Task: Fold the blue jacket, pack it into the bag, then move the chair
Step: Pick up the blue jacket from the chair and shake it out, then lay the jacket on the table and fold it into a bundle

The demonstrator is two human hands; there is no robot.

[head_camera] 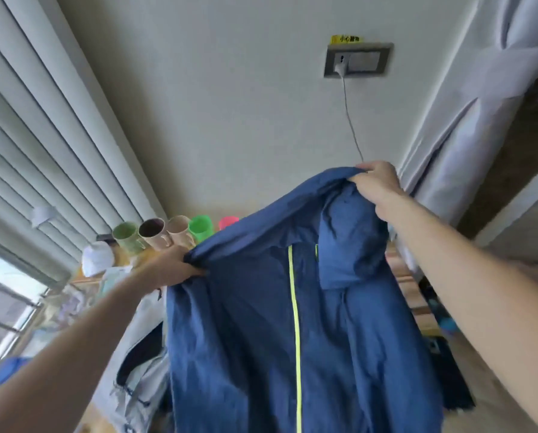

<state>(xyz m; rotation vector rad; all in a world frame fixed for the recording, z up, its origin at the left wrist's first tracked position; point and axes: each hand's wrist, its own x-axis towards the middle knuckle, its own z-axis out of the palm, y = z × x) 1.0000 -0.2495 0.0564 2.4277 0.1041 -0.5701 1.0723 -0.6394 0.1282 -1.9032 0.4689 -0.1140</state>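
Mugs (155, 232) along wooden table (402, 273), pale wall (230, 104).

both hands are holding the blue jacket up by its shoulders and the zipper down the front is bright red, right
Not quite: the zipper is neon yellow-green, not red, as the head view shows. The left hand and right hand do hold the blue jacket up by its shoulders.

both bare forearms extend forward into the frame from the lower corners. the left hand (170, 265), at centre left, is closed with fingers curled, pinching the blue jacket (292, 323) at one shoulder. the right hand (375, 182), higher at upper centre right, is likewise clenched on the other shoulder, wrist bent downward. the hands are well apart.
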